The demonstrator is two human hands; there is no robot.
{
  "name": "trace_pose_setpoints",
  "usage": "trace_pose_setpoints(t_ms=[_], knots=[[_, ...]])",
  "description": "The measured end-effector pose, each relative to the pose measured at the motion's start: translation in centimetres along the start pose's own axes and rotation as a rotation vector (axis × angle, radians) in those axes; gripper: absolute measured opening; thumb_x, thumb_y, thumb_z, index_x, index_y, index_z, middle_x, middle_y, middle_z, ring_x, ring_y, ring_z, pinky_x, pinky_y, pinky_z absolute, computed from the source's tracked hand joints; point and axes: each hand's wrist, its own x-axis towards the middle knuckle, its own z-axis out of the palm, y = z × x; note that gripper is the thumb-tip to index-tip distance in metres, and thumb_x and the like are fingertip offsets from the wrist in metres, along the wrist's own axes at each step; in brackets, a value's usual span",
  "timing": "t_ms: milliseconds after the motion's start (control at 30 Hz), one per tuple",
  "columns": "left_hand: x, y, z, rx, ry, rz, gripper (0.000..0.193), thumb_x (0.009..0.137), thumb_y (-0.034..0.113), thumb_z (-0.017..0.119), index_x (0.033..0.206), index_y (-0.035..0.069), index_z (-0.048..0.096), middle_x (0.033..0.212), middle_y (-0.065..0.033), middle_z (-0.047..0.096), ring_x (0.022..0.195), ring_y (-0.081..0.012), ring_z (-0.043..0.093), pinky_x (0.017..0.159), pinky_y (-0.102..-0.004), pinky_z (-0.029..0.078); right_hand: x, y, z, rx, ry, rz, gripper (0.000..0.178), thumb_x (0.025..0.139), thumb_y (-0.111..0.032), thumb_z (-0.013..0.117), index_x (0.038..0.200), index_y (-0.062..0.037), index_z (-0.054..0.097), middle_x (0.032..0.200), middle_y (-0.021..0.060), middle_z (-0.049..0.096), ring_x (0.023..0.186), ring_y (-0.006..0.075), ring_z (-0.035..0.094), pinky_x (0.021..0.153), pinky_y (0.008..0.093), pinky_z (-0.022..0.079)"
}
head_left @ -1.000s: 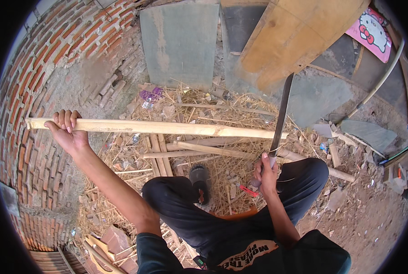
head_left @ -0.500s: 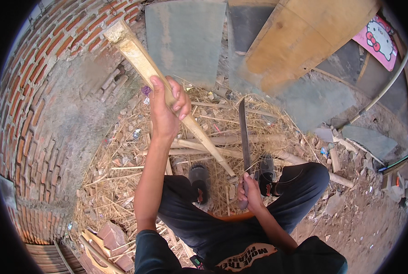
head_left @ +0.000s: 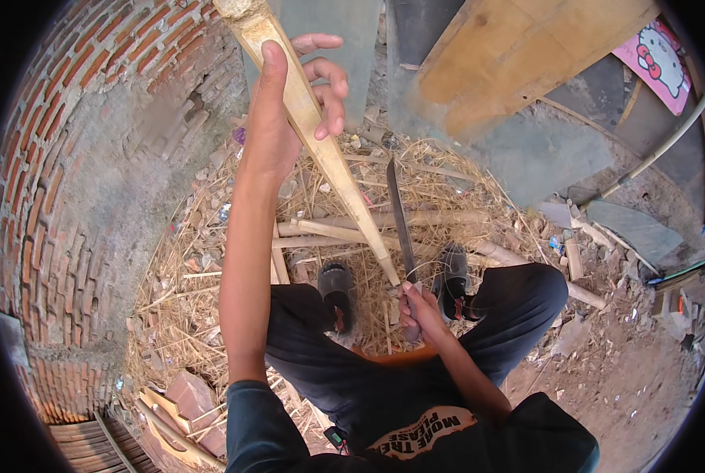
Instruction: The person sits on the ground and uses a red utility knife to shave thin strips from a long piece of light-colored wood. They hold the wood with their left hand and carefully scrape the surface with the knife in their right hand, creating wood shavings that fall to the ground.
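Note:
A long, pale split bamboo piece [head_left: 335, 169] slants across the middle, its broad, rough end up at the top left and its narrow end low down. My left hand [head_left: 272, 130] holds it loosely near the broad end, the thumb lying along it and the fingers partly spread on the other side. In my right hand [head_left: 423, 311] is the handle of a machete [head_left: 400, 217], wrapped by the fingers, with the dark blade pointing upward and away. The bamboo's narrow tip meets my right hand beside the base of the blade; whether the fingers pinch it is hard to see.
Straw, shavings and bamboo poles [head_left: 439, 218] cover the ground around my shoes [head_left: 337, 285]. A brick wall [head_left: 61, 197] rises at the left. Boards [head_left: 518, 59] and grey sheets [head_left: 550, 173] lie at the far side. Broken wood pieces [head_left: 167, 414] sit at the lower left.
My left hand has moved up with the bamboo, and its fingers have loosened and spread. The bamboo's narrow tip has come to my right hand. The machete has shifted slightly left.

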Motion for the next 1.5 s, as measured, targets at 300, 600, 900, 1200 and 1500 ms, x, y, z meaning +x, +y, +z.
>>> trace_pose_setpoints(t_ms=[300,600,900,1200,1500], knots=[[-1.5,0.7,2.5,-0.221,0.027,-0.046,0.074,0.104,0.082,0.029,0.073,0.015,0.041,0.057,0.0072,0.024,0.046,-0.0058,0.016,0.043,-0.0259,0.013,1.2,-0.7,0.0,0.051,0.082,0.098,0.022,0.109,-0.027,0.067,0.103,-0.0093,0.056,0.071,-0.0037,0.048,0.052,0.0066,0.041,0.049,0.026,0.034],[-1.7,0.7,2.9,-0.209,0.055,-0.032,0.075,0.104,0.082,0.029,0.072,0.015,0.039,0.056,0.0076,0.023,0.044,-0.0057,0.016,0.043,-0.0253,0.013,2.2,1.3,0.1,0.031,0.064,0.092,0.026,0.106,-0.026,0.071,0.092,-0.0103,0.054,0.065,-0.0031,0.047,0.048,0.0068,0.04,0.046,0.0273,0.033],[-2.6,0.9,2.5,-0.2,0.09,-0.057,0.077,0.103,0.085,0.025,0.074,0.014,0.039,0.057,0.0073,0.022,0.047,-0.0062,0.015,0.045,-0.027,0.013,0.3,-3.3,2.9,0.063,0.091,-0.232,0.021,0.106,-0.016,0.069,0.094,-0.0091,0.054,0.067,-0.0023,0.048,0.049,0.0079,0.042,0.045,0.0282,0.033],[-2.7,0.6,2.5,-0.205,0.176,-0.063,0.075,0.102,0.085,0.029,0.072,0.016,0.038,0.057,0.0077,0.023,0.045,-0.0057,0.015,0.043,-0.0257,0.013,0.7,-0.5,2.6,0.043,0.069,0.128,0.021,0.105,-0.013,0.069,0.092,-0.011,0.052,0.064,-0.0038,0.045,0.047,0.0075,0.039,0.045,0.0278,0.032],[-2.7,0.7,2.5,-0.172,0.085,-0.055,0.077,0.102,0.086,0.025,0.075,0.015,0.037,0.059,0.0071,0.022,0.047,-0.0064,0.015,0.046,-0.0277,0.013,0.3,-2.6,3.3,0.042,0.076,-0.169,0.017,0.104,-0.012,0.068,0.101,-0.0128,0.052,0.064,-0.0045,0.043,0.047,0.0062,0.037,0.045,0.0268,0.031]])
